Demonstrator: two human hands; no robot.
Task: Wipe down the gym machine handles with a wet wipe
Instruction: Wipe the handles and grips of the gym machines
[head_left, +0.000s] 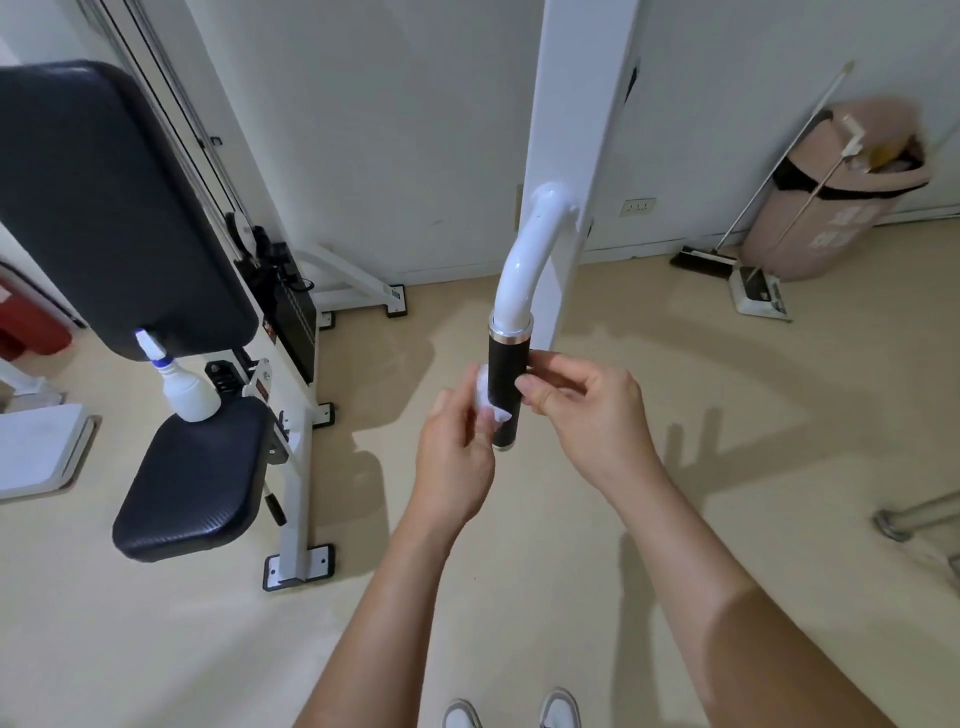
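Observation:
A black handle grip (506, 382) with metal end rings hangs at the end of a curved white tube (524, 265) on the white machine post (582, 156). My left hand (457, 457) holds a crumpled white wet wipe (488, 400) against the grip's left side. My right hand (587, 415) pinches the grip from the right, with thumb and fingertips on its upper half.
The machine's black seat (192, 478) and backrest (104, 208) stand at the left, a white spray bottle (182, 384) on the seat. A pink bin (836, 192), a broom (706, 254) and a dustpan (758, 293) lean at the far right wall. Beige floor lies below.

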